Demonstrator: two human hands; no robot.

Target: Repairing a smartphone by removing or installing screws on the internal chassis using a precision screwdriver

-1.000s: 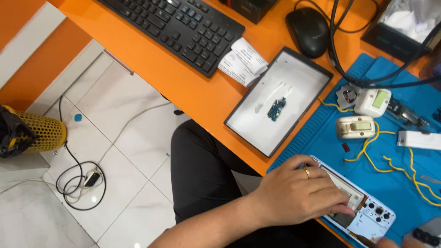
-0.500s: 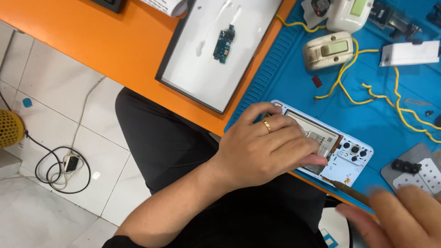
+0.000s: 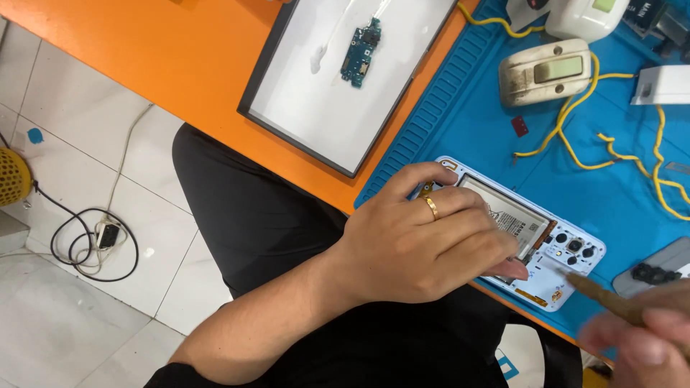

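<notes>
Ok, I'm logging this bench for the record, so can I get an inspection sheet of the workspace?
Surface: blue mat on orange desk.
Job's things: opened white phone, battery showing.
Clutter: white tray with small circuit board; beige device.
Grips: left hand presses on phone; right hand holds brown tool, blurred.
Cables: yellow wires on mat; black cord on floor.
Surroundings: white floor tiles.

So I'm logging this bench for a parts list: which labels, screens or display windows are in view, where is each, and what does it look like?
Battery label: pale grey rectangle with small dark print, inside the opened white phone under the left hand.
Beige device: on the blue mat, rounded, with a greenish rectangular window.
White device: top edge, with a small green window.
White tray: dark-framed, on the orange desk, holding a small circuit board.
</notes>
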